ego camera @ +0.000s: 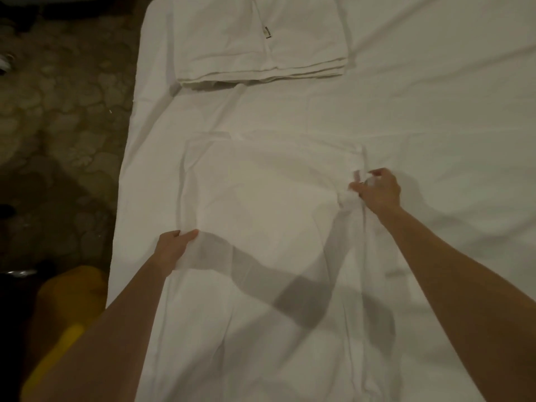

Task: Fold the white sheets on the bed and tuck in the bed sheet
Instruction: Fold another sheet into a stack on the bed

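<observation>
- clearly the white sheet (pixel 269 204) being worked is light, thin and limp, so it will likely sag and crease wherever it is not held; corners and edges look like the best places to take it
- it is plain white with soft wrinkles, spread flat over the near half of the bed (pixel 435 111), toward the bed's left edge, arm shadows crossing it
- left hand (pixel 174 248) pinches the sheet's left edge, thumb on top of the cloth
- right hand (pixel 377 190) has its fingers curled round a bunched bit of the sheet's right edge, lifting it slightly
- a folded stack (pixel 261 42) of white sheets, small label showing, lies flat near the bed's far left corner, well apart from both hands
- a yellow container (pixel 66 309) stands on the floor beside the bed's left edge
</observation>
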The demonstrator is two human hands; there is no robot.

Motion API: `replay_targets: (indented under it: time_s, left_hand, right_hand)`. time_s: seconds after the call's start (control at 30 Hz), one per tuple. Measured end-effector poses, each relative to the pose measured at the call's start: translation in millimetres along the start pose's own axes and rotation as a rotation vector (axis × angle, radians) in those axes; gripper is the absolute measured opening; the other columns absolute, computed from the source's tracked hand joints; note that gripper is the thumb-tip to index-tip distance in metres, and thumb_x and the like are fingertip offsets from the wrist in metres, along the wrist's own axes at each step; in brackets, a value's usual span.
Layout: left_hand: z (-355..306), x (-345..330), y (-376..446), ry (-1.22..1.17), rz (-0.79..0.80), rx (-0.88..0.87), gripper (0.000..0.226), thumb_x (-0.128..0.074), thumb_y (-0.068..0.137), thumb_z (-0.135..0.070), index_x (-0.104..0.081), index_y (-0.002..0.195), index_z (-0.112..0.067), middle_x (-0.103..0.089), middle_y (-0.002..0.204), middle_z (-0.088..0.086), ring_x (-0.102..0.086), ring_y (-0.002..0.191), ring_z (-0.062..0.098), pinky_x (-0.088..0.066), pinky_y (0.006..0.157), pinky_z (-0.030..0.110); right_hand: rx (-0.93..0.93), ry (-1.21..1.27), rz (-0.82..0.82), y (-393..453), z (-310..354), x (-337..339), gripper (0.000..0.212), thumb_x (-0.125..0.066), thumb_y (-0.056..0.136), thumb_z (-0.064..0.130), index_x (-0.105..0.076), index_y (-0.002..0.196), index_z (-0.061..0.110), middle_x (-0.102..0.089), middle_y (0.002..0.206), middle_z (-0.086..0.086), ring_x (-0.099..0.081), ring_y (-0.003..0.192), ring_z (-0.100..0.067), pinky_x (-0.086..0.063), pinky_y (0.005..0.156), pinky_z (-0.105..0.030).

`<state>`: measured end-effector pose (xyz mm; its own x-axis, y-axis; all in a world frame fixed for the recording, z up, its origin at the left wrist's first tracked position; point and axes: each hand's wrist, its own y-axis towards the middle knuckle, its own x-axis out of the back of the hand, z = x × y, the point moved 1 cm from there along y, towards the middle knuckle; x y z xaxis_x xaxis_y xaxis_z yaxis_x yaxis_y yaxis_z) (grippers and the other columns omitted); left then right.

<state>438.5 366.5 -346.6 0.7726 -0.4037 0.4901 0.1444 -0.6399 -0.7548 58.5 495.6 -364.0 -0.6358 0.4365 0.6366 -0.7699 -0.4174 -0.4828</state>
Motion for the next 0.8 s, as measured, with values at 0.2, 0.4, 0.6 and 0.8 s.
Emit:
replay_targets:
  time_s: [0.2, 0.4, 0.6, 0.8]
  left_hand:
    - [38.6, 13.6, -20.0, 0.036, 0.071, 0.042, 0.035, -0.065, 0.09, -0.02, -0.06, 0.12, -0.002, -0.062, 0.111, 0.014, -0.056, 0.093, 0.027, -0.046, 0.08, 0.038]
    - [55.5, 18.0, -24.9, 0.087, 0.071, -0.014, 0.039, -0.068, 0.088, -0.023, -0.062, 0.119, -0.001, -0.065, 0.115, 0.018, -0.062, 0.103, 0.035, -0.051, 0.089, 0.046]
    - [72.7, 18.4, -10.7, 0.158, 0.068, -0.104, 0.034, -0.067, 0.087, -0.019, -0.063, 0.116, -0.002, -0.066, 0.114, 0.018, -0.063, 0.105, 0.035, -0.049, 0.094, 0.051]
    - [90.3, 24.6, -32.5, 0.145, 0.155, -0.078, 0.031, -0.067, 0.088, -0.019, -0.06, 0.115, -0.006, -0.065, 0.112, 0.015, -0.062, 0.101, 0.033, -0.053, 0.083, 0.043]
  right_hand:
    - [0.207, -0.08, -0.278, -36.1, -16.8, 16.3, 0.049, -0.055, 0.091, 0.023, -0.042, 0.134, 0.006, -0.046, 0.134, -0.016, -0.043, 0.123, -0.035, -0.035, 0.097, -0.044]
    - [0.68, -0.641, 0.185, -144.5, -2.8, -80.6, 0.064, -0.039, 0.096, 0.041, -0.012, 0.153, 0.026, -0.001, 0.161, -0.003, 0.0, 0.147, -0.028, -0.011, 0.111, -0.06]
    - [0.561, -0.891, 0.202, -150.0, -39.9, -106.6, 0.066, -0.025, 0.097, 0.056, 0.003, 0.152, 0.032, 0.014, 0.16, -0.004, 0.013, 0.146, -0.033, -0.011, 0.107, -0.069]
    - [0.322, -0.9, 0.125, -146.4, -79.9, -56.7, 0.065, -0.031, 0.098, 0.051, 0.0, 0.152, 0.033, 0.008, 0.16, -0.002, 0.004, 0.147, -0.031, -0.018, 0.108, -0.067]
